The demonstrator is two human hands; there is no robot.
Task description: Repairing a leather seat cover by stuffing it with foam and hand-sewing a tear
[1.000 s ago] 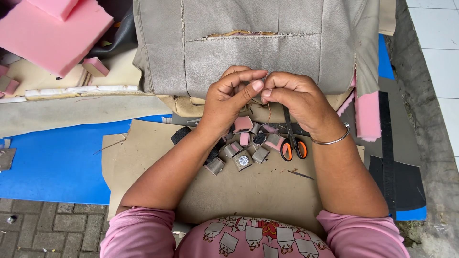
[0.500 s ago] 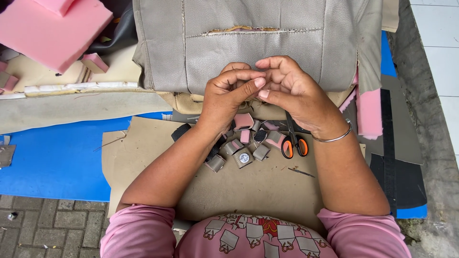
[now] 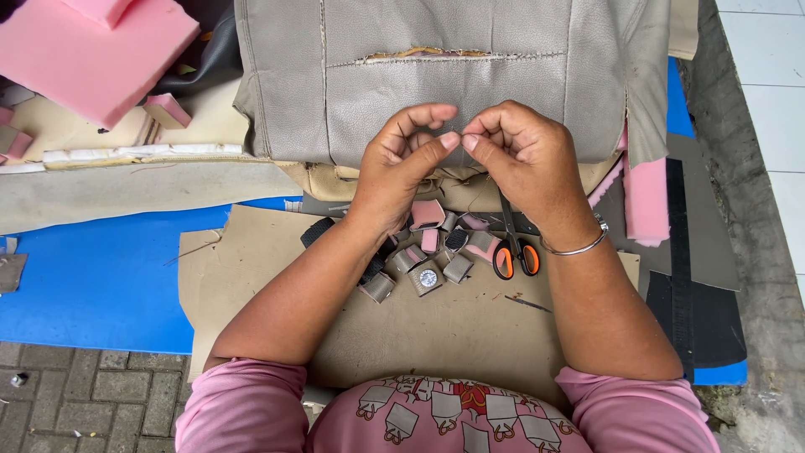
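My left hand (image 3: 401,164) and my right hand (image 3: 521,155) meet fingertip to fingertip above the lower edge of a grey leatherette cover (image 3: 470,84). Each thumb and forefinger pinches something very thin, seemingly a thread, too small to make out clearly. The cover has a torn seam (image 3: 428,56) running across its upper part. Below my hands lie orange-handled scissors (image 3: 514,252) and a cluster of small grey and pink scraps (image 3: 423,256). A metal bangle sits on my right wrist.
A tan sheet (image 3: 453,327) lies under my forearms on a blue mat (image 3: 92,277). Pink foam blocks (image 3: 92,50) are at the far left, and a pink foam strip (image 3: 646,201) at the right. Paving bricks (image 3: 92,403) show at the lower left.
Both hands have shifted slightly up over the grey cover. My right fingers, spread half a second ago, are now curled, and the two pinches sit tip to tip.
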